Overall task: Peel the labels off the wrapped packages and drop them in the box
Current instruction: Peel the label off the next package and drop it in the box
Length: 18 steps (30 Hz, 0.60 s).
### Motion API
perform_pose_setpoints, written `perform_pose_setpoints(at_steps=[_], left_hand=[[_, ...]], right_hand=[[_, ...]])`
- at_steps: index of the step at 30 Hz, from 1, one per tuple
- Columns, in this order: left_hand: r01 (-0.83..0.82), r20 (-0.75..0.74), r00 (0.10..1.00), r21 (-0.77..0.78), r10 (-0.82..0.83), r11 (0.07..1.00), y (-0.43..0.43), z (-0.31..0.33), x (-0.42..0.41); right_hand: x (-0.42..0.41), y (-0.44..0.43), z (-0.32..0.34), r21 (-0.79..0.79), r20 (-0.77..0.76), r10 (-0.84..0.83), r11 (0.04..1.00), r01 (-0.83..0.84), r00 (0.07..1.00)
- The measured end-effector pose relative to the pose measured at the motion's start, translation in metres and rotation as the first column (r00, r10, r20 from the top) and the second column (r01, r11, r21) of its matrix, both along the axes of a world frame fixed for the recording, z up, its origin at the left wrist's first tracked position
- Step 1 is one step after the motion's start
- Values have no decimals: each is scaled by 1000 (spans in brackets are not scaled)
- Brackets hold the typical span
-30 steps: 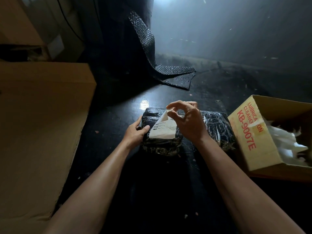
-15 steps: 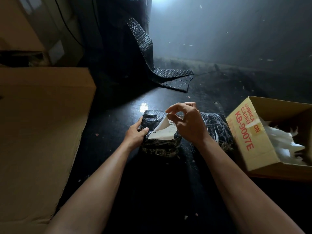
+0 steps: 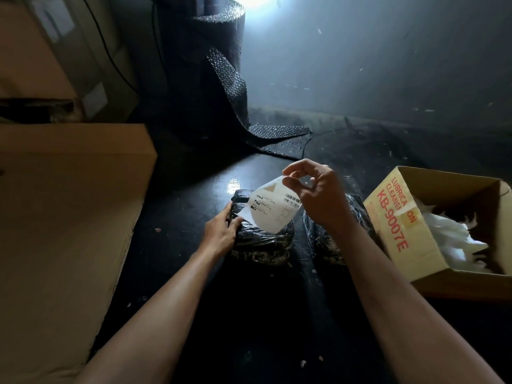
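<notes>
I judged the white printed paper label (image 3: 273,207), pinched at its far corner by my right hand (image 3: 318,199) while my left hand (image 3: 221,234) gripped the black plastic-wrapped package (image 3: 263,242), could tear at its left corner, seemingly stuck to the wrap, before reaching the open cardboard box (image 3: 399,225) on the right.

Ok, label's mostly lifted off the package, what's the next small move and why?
Probably pull the label free: the right hand pinches its top corner, the left hand steadies the package, and its lower-left edge looks attached. Then the box.
</notes>
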State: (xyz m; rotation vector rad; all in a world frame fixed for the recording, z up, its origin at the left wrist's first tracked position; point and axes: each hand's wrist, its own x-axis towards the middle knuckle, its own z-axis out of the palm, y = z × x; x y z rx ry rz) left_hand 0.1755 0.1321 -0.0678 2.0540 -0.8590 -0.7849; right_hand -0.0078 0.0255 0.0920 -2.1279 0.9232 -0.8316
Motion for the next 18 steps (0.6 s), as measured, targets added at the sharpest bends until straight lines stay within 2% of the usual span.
perform_pose_setpoints(at_steps=[9,13,18], left_hand=[[5,-4,1000,23,-4,1000,6,6,3],[-94,115,988,-42,99,995,6,19,-6],[-77,228,966,-180,118,981,-9,52,-40]], right_hand=[[-14,-4,16,-98,-77,-68,993,61,995],[-31,-11,27,-164,-104,-93,984,75,990],[-70,-31,45,-151,-107,-101,985,85,989]])
